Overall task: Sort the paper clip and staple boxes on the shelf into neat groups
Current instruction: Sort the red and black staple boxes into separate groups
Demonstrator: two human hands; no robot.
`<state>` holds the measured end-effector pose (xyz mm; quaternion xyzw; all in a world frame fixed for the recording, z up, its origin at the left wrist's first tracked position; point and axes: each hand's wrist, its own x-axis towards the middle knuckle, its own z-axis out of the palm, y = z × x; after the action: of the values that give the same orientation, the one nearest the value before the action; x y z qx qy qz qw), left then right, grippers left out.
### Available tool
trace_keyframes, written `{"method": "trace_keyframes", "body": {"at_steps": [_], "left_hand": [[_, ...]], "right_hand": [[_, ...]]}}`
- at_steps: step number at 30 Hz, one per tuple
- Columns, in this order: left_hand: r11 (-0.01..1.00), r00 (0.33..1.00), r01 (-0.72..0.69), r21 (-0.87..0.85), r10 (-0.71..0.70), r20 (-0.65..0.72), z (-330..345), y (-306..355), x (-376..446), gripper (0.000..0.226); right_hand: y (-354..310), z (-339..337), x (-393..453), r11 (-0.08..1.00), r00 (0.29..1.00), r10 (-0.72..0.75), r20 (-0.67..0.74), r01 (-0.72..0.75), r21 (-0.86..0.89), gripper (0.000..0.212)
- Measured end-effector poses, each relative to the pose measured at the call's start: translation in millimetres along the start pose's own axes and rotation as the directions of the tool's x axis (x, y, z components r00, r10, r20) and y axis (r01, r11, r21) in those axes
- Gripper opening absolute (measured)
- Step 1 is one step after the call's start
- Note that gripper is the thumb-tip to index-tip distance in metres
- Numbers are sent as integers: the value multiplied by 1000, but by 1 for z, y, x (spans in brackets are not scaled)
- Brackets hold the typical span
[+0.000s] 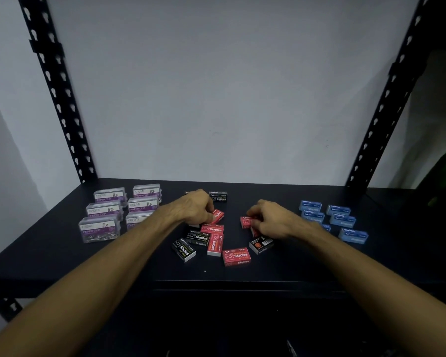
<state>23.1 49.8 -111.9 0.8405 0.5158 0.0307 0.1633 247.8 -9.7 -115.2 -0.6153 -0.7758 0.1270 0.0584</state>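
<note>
I am working the mixed pile of red boxes (236, 256) and black boxes (183, 249) lying at centre front of the shelf (62, 253). These are the only boxes not yet grouped. The clip boxes (99, 228) are already standing in two columns at the left, and the blue boxes (341, 219) are sitting in loose rows at the right.

My left hand (195, 206) is closing its fingers (211, 215) around one red box at the top of the pile. My right hand (271, 220) is curling over another red box (245, 221) just beside it; its fingers are mostly hidden, so I cannot tell whether they are gripping or only resting on it. One black box (218, 197) is lying apart, behind the left hand.

Step in hand, as I judge it: separating red from black. The next move calls for lifting each red box clear without dragging the touching neighbours, then setting reds together in the open space between pile and blue rows, edges aligned.
</note>
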Motion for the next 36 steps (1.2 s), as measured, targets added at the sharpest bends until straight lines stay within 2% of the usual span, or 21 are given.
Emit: {"method": "trace_keyframes", "body": {"at_steps": [9, 20, 27, 36], "left_hand": [[998, 999, 37, -58, -36, 13, 3, 1, 0, 31], [992, 999, -34, -120, 33, -11, 4, 16, -3, 16], [990, 997, -81, -117, 79, -22, 4, 19, -2, 22], [989, 995, -90, -115, 84, -54, 8, 19, 4, 18]], "right_hand": [[3, 4, -2, 1000, 998, 1, -59, 1, 24, 34], [2, 4, -5, 997, 994, 4, -106, 5, 80, 26], [4, 5, -5, 992, 992, 0, -123, 15, 122, 18], [5, 5, 2, 988, 990, 3, -142, 20, 156, 15]]}}
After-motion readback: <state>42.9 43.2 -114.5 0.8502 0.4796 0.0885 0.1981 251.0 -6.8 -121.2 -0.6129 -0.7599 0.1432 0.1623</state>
